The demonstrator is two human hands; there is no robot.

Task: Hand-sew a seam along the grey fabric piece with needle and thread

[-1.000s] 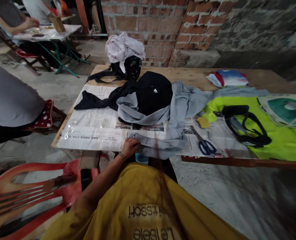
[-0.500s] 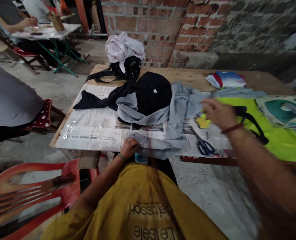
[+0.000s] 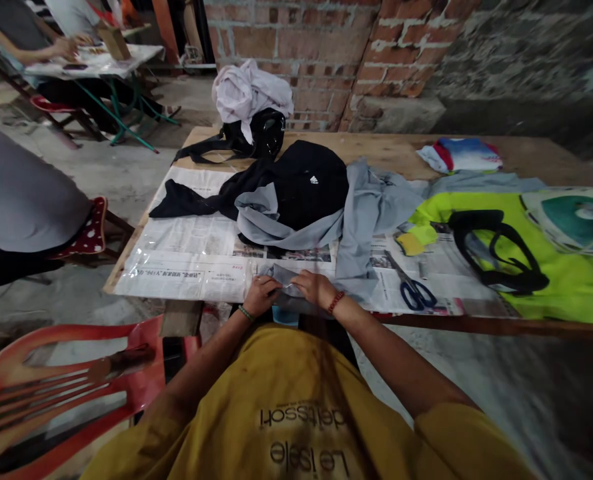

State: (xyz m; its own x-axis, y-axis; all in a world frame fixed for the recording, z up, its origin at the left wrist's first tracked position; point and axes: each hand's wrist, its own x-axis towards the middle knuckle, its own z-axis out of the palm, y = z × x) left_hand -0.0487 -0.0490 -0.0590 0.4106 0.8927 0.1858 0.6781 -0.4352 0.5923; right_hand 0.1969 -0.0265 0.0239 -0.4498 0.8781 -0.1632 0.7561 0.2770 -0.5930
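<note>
At the table's near edge, my left hand (image 3: 261, 295) is closed in a pinch on the edge of grey cloth (image 3: 359, 230). My right hand (image 3: 316, 289) has its fingertips pinched together just beside the left. A thin, pale needle-like thing (image 3: 289, 285) shows between the two hands, too small to make out clearly. The grey cloth runs up to a black garment (image 3: 311, 190) with a white logo, lying crumpled on newspaper (image 3: 176, 267). Dark-handled scissors (image 3: 416, 293) lie right of my right hand, with a small cylinder (image 3: 423, 269) near them.
On the right lie a neon-yellow garment (image 3: 566, 293), a black strap loop (image 3: 536, 280) and a green-and-white iron (image 3: 581, 217). Behind are folded cloth (image 3: 469, 155) and a black bag (image 3: 266, 133) under pale cloth (image 3: 251, 93). A red chair (image 3: 141, 387) stands left; people sit beyond.
My right hand has come from above the yellow cloth on the right to beside my left hand, uncovering the black strap loop. My left hand keeps its hold on the grey cloth.
</note>
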